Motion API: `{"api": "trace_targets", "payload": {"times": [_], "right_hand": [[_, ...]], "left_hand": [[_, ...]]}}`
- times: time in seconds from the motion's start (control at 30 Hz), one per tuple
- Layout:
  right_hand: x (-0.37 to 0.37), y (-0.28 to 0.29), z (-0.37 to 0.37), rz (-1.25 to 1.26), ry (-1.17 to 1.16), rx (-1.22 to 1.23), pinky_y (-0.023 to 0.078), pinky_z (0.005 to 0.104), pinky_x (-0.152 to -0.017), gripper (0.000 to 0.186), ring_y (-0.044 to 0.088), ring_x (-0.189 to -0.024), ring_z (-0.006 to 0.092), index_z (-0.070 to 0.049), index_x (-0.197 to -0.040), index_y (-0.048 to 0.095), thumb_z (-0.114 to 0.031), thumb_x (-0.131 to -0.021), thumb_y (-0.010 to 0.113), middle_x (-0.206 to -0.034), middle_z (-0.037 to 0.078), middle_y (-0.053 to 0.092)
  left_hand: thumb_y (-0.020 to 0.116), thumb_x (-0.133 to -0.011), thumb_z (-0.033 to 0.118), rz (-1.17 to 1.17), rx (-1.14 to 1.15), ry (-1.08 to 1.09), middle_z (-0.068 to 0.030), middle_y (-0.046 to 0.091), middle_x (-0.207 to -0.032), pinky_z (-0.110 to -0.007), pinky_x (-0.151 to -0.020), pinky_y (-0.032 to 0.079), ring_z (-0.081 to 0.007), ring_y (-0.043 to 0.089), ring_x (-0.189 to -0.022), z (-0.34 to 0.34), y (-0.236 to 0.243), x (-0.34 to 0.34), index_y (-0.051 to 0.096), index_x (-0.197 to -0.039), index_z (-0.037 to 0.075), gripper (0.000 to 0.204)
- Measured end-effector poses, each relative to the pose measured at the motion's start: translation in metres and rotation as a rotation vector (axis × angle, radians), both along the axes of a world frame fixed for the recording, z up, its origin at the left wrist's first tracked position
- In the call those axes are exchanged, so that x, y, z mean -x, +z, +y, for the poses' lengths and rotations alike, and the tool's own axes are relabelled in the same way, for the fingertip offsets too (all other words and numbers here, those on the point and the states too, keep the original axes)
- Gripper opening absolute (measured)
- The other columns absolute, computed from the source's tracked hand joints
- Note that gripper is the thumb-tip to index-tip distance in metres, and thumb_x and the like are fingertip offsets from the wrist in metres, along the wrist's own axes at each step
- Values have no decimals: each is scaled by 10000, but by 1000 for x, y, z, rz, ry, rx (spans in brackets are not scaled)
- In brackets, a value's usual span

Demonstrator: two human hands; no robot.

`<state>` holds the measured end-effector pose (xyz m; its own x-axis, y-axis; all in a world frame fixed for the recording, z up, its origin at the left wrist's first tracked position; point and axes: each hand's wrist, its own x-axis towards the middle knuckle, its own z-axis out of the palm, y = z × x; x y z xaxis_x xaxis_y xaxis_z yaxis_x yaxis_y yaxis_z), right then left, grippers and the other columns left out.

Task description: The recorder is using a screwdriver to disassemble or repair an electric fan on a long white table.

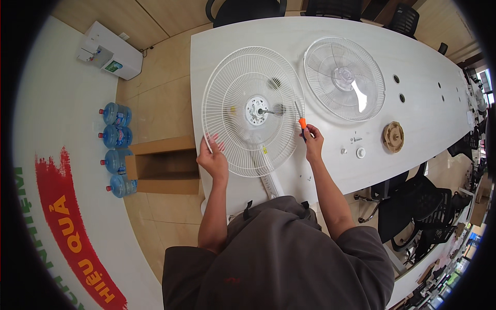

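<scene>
A white wire fan grille (243, 70) lies in front of me, with the motor's white hub plate (254, 109) and metal shaft (268, 111) at its centre. My left hand (213, 160) grips the grille's rim at the lower left, thumb on the near side and fingertips showing through the wires. In my right hand (313, 142), closed beside the right rim, is a screwdriver (302, 122) with an orange and dark handle, its thin shaft pointing away from me. The white fan stand (268, 181) runs from below the grille toward my body.
Right of the grille lie a second round grille with clear fan blades (343, 77), small screws (356, 139), a white knob (360, 153) and a brown round part (393, 137). An open cardboard box (165, 186) and blue water bottles (119, 161) stand left of the table (413, 93). Black chairs (413, 206) surround it.
</scene>
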<state>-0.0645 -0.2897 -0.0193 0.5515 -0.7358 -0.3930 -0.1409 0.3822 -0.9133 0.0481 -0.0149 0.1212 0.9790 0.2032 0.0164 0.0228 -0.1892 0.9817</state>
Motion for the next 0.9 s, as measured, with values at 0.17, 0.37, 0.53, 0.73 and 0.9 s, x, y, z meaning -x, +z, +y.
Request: {"api": "trace_targets", "payload": {"times": [0.17,0.37,0.53,0.73,0.9], "right_hand": [[3,1,1,19,-54,18,507,274,-766,348,641,-830,151,63,-1224,591,-103,-930,676,-1000,82,635],[4,-20,-12,78,-35,17,441,243,-638,466,590,-765,103,25,-1311,557,-128,-901,717,-958,42,631],[-11,-10,-18,193,159,87,394,249,-589,428,525,-704,76,-8,-1245,595,-88,-849,737,-853,-3,607],[-13,0,-35,109,328,-37,401,239,-620,340,547,-676,90,-38,-1173,608,-45,-847,703,-858,7,621],[-4,8,-37,111,193,9,468,249,-649,352,618,-743,108,-11,-1196,576,-53,-870,701,-921,51,657]], "left_hand": [[519,-1020,93,-86,38,-27,-158,707,-1022,-281,-697,592,-129,665,-796,9,-6,12,591,-1228,-90,286],[527,-1024,124,-60,128,-12,-161,701,-1042,-282,-704,589,-128,662,-799,12,-7,15,572,-1242,-93,311],[531,-1022,127,-54,150,6,-170,700,-1048,-281,-697,582,-138,665,-774,17,-11,20,565,-1238,-95,312],[534,-1020,127,-37,176,-44,-174,700,-1038,-288,-692,586,-147,669,-758,21,-18,19,568,-1221,-97,303],[524,-1021,121,-9,208,-39,-178,700,-1032,-298,-665,595,-159,674,-751,21,-31,21,564,-1218,-95,295]]}}
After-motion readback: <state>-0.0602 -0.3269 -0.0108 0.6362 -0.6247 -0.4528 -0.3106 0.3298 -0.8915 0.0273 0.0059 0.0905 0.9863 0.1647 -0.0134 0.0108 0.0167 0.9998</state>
